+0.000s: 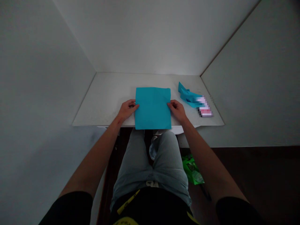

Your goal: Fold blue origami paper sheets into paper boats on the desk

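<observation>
Blue paper (152,109) is lying in front of the person at the middle of the bench (110,93), spreading out as a nearly square sheet. Its near edge is reaching slightly past the front edge of the bench, and its far right corner is looking a little bent. Faint creases are running across its surface.

Both hands are grasping it. The left hand (127,109) is pinching the left edge, its thumb resting on top of the sheet while the other fingers are curling beside and partly behind the edge. The right hand (177,110) is gripping the right edge in a similar pinch, at about the same height along the sheet. Both forearms are stretching forward from black sleeves (75,203).

To the right, well apart from the sheet, a folded blue shape (187,95) is standing on the bench, one pointed end rising toward the back wall (150,40). A pixelated object (206,112) is sitting just beside its near end; the blurring is hiding what it is.

Below, the person's legs in pale jeans (136,162) are extending under the bench, and a bright green bag (191,168) is resting on the dark floor (246,175) to the right.
</observation>
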A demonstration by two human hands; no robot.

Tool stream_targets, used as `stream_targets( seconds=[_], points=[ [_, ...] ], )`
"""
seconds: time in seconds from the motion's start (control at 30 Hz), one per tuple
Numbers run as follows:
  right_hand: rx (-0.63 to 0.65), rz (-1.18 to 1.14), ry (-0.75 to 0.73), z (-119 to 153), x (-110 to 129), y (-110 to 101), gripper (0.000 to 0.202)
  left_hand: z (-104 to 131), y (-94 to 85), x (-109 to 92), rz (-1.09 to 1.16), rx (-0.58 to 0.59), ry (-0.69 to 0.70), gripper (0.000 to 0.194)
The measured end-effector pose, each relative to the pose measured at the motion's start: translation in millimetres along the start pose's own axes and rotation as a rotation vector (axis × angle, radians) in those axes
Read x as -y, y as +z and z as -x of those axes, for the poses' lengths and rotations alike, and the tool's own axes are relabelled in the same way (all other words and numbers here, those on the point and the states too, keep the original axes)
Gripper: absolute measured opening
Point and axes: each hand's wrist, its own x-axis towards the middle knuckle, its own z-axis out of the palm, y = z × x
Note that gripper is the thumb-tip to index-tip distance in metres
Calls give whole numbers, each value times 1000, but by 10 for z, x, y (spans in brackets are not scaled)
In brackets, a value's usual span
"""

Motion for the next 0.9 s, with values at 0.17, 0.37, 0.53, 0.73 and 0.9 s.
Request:
stream_targets(
  seconds=[0.17, 0.37, 0.53, 0.73, 0.9],
  points=[
    [-10, -79, -17, -46, -30, 3, 49, -34, 5, 20, 57, -33, 16, 37],
    [20, -42, -106, -40, -28, -76, 33, -64, 1, -4, 119, -42, 2, 23],
    [49, 75, -105, -1, -2, -112, 26, -48, -28, -92, 31, -14, -21, 18],
    [68, 165, -115, 14, 22, -64, 30, -17, -21, -197, -38, -17, -31, 29],
    [49, 197, -113, 15, 1, -48, 34, -28, 2, -180, -195, -75, 60, 27]
  ],
)
